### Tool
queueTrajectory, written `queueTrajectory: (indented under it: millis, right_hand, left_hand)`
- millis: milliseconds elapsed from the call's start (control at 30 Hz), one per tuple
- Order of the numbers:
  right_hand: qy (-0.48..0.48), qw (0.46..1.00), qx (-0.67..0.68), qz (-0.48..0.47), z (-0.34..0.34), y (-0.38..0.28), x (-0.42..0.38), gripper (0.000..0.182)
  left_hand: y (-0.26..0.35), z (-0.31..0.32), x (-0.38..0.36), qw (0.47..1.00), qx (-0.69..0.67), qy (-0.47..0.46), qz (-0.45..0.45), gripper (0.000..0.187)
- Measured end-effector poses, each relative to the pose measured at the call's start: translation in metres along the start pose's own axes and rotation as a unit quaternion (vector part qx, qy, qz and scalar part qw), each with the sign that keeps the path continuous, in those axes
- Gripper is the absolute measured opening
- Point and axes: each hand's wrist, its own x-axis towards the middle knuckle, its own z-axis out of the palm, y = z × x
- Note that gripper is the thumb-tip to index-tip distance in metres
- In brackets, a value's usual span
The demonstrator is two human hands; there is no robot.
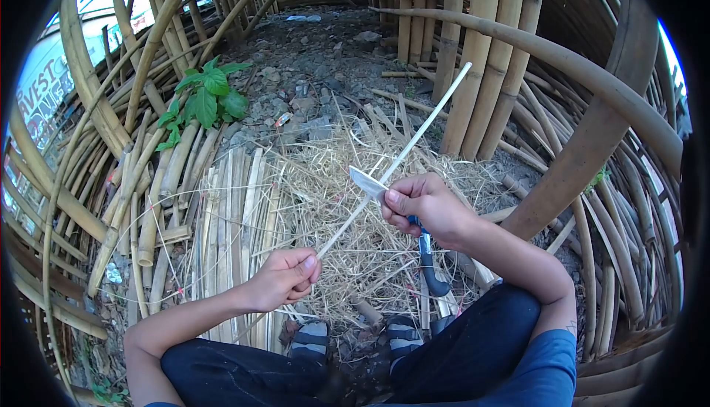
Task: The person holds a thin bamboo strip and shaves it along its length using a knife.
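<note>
A long thin pale bamboo strip (424,127) runs diagonally from lower left to upper right. My left hand (287,277) is closed around its lower part. In my right hand (421,204) is a knife (365,182), its blade pointing left and lying across the strip near its middle. Whether blade and strip touch is hard to tell. Beneath both hands spreads a heap of thin shavings (355,222). A tool with a dark curved handle (435,280) lies on the ground below my right hand.
Split bamboo slats (229,222) lie left of the shavings. Upright bamboo poles (484,74) stand behind at the right, near a curved pole (584,74). A green plant (211,96) grows at upper left. My sandalled feet (309,340) are at the bottom.
</note>
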Motion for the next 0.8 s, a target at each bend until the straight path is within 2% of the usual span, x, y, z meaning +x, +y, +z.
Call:
queueTrajectory:
  millis: [133, 233, 300, 400, 467, 500, 567, 600, 667, 733, 800]
  right_hand:
    - [-0.069, 0.997, -0.032, 0.017, 0.010, 0.009, 0.000, 0.028]
    - [-0.001, 0.977, -0.183, -0.113, 0.012, 0.026, 0.008, 0.028]
    - [0.024, 0.970, -0.211, -0.123, 0.004, 0.033, 0.015, 0.029]
    - [0.074, 0.948, -0.267, -0.154, 0.001, 0.030, 0.012, 0.028]
    - [0.099, 0.902, -0.357, -0.223, 0.005, 0.028, 0.009, 0.031]
    - [0.099, 0.902, -0.357, -0.221, 0.008, 0.029, 0.009, 0.031]
    - [0.084, 0.832, -0.421, -0.352, 0.015, 0.033, 0.010, 0.035]
    - [0.084, 0.832, -0.421, -0.353, 0.018, 0.034, 0.011, 0.035]
    - [0.048, 0.789, -0.473, -0.389, 0.023, 0.037, 0.015, 0.038]
    - [0.057, 0.786, -0.463, -0.406, 0.029, 0.041, 0.019, 0.040]
    - [0.056, 0.765, -0.482, -0.424, 0.031, 0.041, 0.023, 0.040]
  left_hand:
    - [0.004, 0.008, 0.005, 0.999, 0.035, 0.031, -0.001, 0.033]
    - [0.007, 0.008, 0.007, 0.994, 0.077, 0.075, 0.013, 0.031]
    - [0.004, 0.001, 0.009, 0.984, 0.106, 0.135, 0.040, 0.030]
    - [0.006, -0.001, 0.004, 0.985, 0.088, 0.145, 0.031, 0.030]
    - [0.005, -0.001, 0.004, 0.985, 0.092, 0.140, 0.034, 0.030]
    - [0.005, -0.001, 0.004, 0.985, 0.094, 0.137, 0.040, 0.030]
    - [0.008, 0.002, 0.003, 0.987, 0.080, 0.138, 0.026, 0.030]
    - [0.010, 0.003, 0.003, 0.988, 0.067, 0.139, 0.014, 0.030]
    - [0.013, 0.007, 0.004, 0.988, 0.062, 0.140, 0.010, 0.031]
    - [0.015, 0.010, 0.007, 0.989, 0.059, 0.138, 0.003, 0.031]
    - [0.015, 0.012, 0.012, 0.992, 0.051, 0.110, 0.032, 0.032]
